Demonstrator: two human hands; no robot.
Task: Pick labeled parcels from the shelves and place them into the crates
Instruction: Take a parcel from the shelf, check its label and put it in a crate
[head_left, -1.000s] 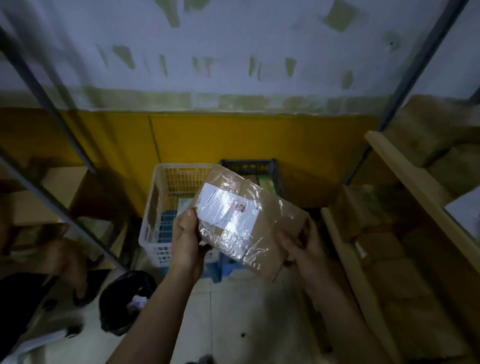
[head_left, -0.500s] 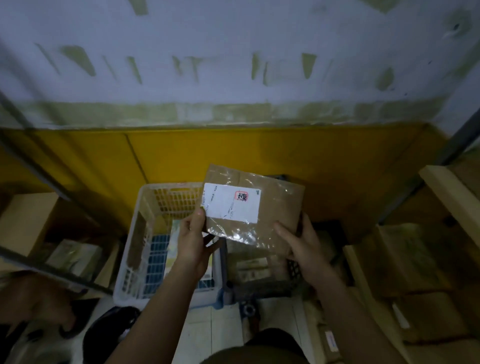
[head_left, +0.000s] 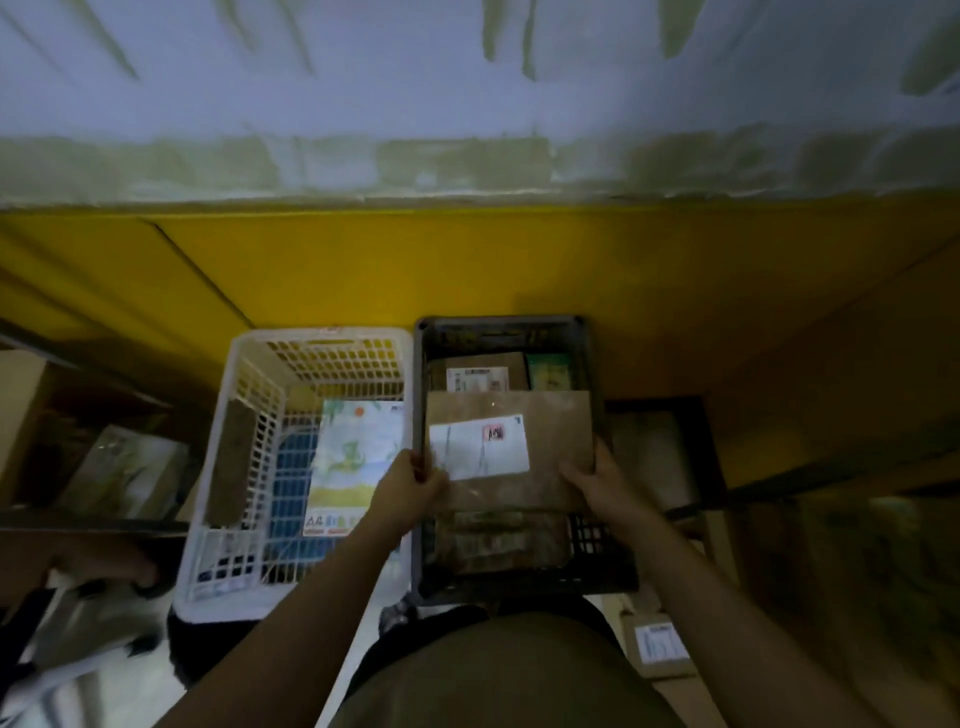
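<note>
A flat brown parcel wrapped in clear film, with a white label facing up, hangs level over the black crate. My left hand grips its near left corner and my right hand grips its near right edge. Inside the black crate lie other brown parcels, one labeled at the far end. To the left stands the white crate, holding a colourful printed packet and a brown flat piece against its left wall.
A yellow wall panel rises behind both crates. Shelves with cardboard boxes flank the left side, and dim shelves stand on the right. A labeled box lies on the floor at lower right. Another person's hand shows at far left.
The view has swung down over the crates. Both hands have lowered the parcel and turned it level, from in front of the wall to just above the black crate.
</note>
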